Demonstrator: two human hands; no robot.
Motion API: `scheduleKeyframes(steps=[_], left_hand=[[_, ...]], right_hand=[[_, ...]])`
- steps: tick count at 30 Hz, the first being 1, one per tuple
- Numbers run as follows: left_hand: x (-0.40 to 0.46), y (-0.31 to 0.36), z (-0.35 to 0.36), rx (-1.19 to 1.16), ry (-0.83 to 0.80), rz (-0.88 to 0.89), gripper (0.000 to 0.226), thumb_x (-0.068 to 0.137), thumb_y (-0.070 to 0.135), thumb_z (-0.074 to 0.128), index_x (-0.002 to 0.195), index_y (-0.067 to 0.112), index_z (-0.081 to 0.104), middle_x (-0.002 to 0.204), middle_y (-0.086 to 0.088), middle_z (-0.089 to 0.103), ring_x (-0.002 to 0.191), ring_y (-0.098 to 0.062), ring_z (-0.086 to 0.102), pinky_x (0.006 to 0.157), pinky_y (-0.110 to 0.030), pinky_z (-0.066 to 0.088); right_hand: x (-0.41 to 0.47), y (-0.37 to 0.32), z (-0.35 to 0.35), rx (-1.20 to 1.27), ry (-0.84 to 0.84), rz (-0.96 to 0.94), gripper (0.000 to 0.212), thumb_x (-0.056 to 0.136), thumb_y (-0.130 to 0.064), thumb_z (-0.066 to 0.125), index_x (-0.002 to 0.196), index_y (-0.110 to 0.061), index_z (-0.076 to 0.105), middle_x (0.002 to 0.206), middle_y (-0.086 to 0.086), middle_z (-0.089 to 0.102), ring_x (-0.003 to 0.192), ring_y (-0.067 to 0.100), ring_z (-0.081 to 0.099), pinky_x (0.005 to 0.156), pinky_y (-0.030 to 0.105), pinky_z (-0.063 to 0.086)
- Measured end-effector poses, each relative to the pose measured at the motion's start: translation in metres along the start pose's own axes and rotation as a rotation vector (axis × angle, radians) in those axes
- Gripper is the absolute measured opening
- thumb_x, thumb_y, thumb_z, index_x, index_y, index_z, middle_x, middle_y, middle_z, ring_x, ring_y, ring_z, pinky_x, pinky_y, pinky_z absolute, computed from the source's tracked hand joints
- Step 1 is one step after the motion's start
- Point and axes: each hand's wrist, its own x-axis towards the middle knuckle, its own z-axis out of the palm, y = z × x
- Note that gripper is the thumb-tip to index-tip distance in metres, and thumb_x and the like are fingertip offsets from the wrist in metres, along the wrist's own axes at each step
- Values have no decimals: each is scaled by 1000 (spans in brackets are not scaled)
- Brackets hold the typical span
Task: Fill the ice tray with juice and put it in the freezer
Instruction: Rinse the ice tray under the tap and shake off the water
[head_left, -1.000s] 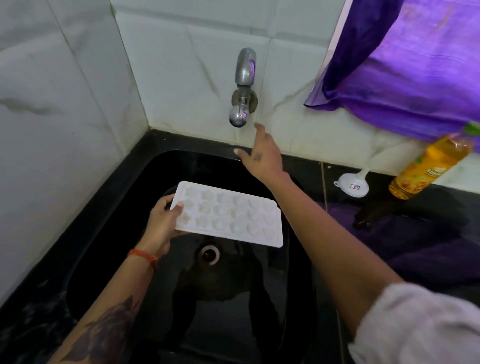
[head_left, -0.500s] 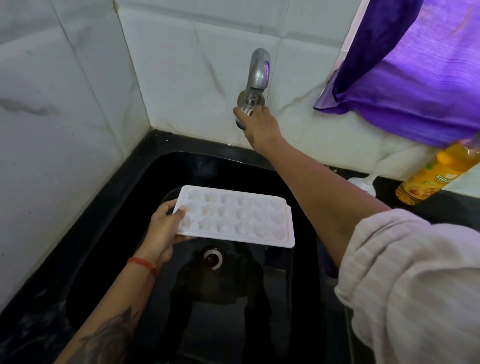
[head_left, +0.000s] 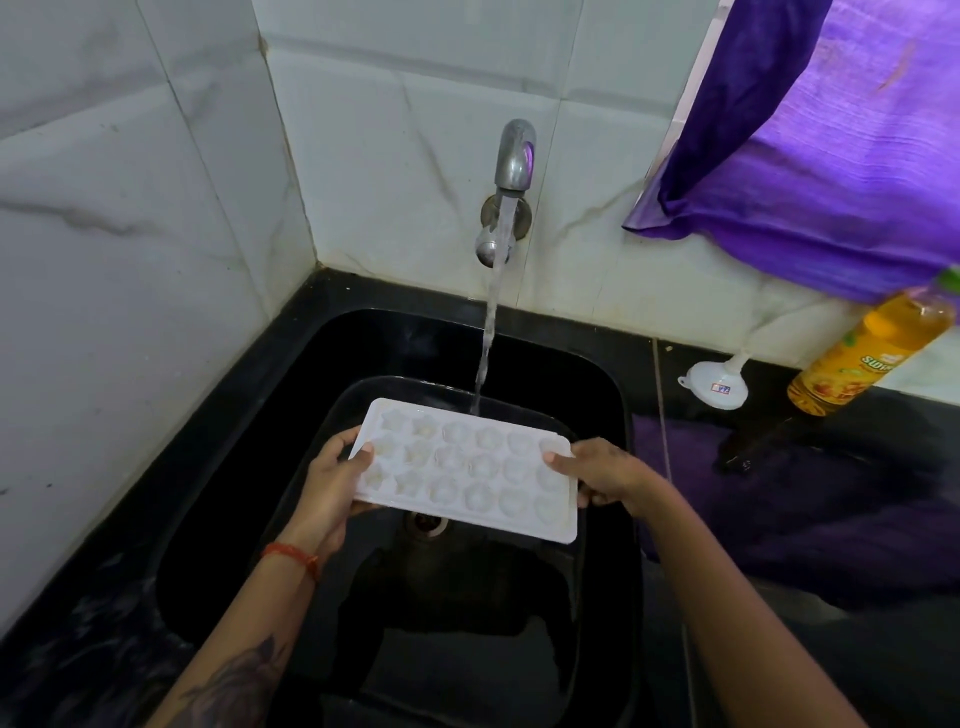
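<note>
A white ice tray (head_left: 467, 467) with star and round moulds is held level over the black sink (head_left: 597, 374). My left hand (head_left: 332, 483) grips its left end, thumb on top. My right hand (head_left: 602, 473) grips its right end, thumb on the rim. A stream of water (head_left: 488, 332) runs from the steel tap (head_left: 511, 166) and falls just behind the tray's far edge. An orange juice bottle (head_left: 862, 353) leans against the wall on the black counter at the right, and a white funnel (head_left: 717, 384) lies mouth down next to it.
White marble tiles close the left and back sides. A purple curtain (head_left: 831, 145) hangs over the right of the counter. The sink drain (head_left: 426, 525) lies under the tray. Black counter (head_left: 831, 545) spreads to the right of the sink.
My right hand left the tap and came down to grip the tray's right end. Water now runs from the tap. The tray stayed over the sink in my left hand.
</note>
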Motion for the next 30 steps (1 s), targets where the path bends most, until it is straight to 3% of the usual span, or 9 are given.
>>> scheduleKeyframes(steps=[3,6,8,10,12,17,21,24,30], left_hand=[[-7,0,4,8,6,54,19,97,29,44,110,38,55,110,4,65,93,-14,65,63,-29,52],[-8,12,11,-59,-49,-28,36,93,60,26,111,45,53,116,10,60,96,-8,58,79,-35,46],[1,20,15,-244,-71,-126,56,89,68,19,125,37,48,125,1,50,108,-20,53,95,-43,42],[9,30,20,-477,-86,-219,70,90,65,22,139,17,38,133,-13,43,122,-32,46,102,-46,40],[11,41,25,-593,-87,-225,61,96,52,28,129,4,45,137,-20,47,117,-32,51,95,-45,44],[14,49,44,-604,-77,-188,27,101,21,34,97,7,56,120,-17,61,95,-24,62,83,-44,48],[13,51,61,-484,-135,-161,28,100,12,32,111,10,58,101,-9,67,90,-21,65,68,-34,53],[13,53,67,-402,-169,-124,33,100,9,30,107,17,61,101,-5,69,93,-20,66,66,-34,55],[20,50,51,-271,-91,-84,37,97,2,31,119,17,57,103,0,65,92,-16,63,65,-32,51]], right_hand=[[-3,8,8,224,71,-41,22,91,-37,58,97,-17,63,97,7,68,57,12,68,59,22,56],[-6,6,8,379,137,-162,28,92,-28,59,116,-15,58,109,12,64,72,20,69,77,31,58],[-9,1,7,447,217,-304,19,90,-11,60,110,-14,61,106,14,64,78,17,65,76,23,57],[-11,-3,4,493,270,-424,29,86,5,59,105,-16,64,110,9,67,91,12,64,75,15,54],[-12,-5,3,589,284,-469,36,83,10,57,105,-17,67,115,2,67,104,11,63,82,15,52],[-11,5,-1,977,337,-376,37,80,12,40,93,-2,71,130,5,55,120,17,52,97,31,47],[-7,20,-8,939,391,-261,20,85,-1,55,90,-12,70,122,16,63,105,25,62,90,35,50],[-2,28,-12,866,417,-182,27,81,3,61,99,-16,62,118,16,64,105,32,63,94,45,48],[-7,10,-14,802,436,-296,56,75,10,65,119,-20,49,122,7,61,98,17,64,71,28,55]])
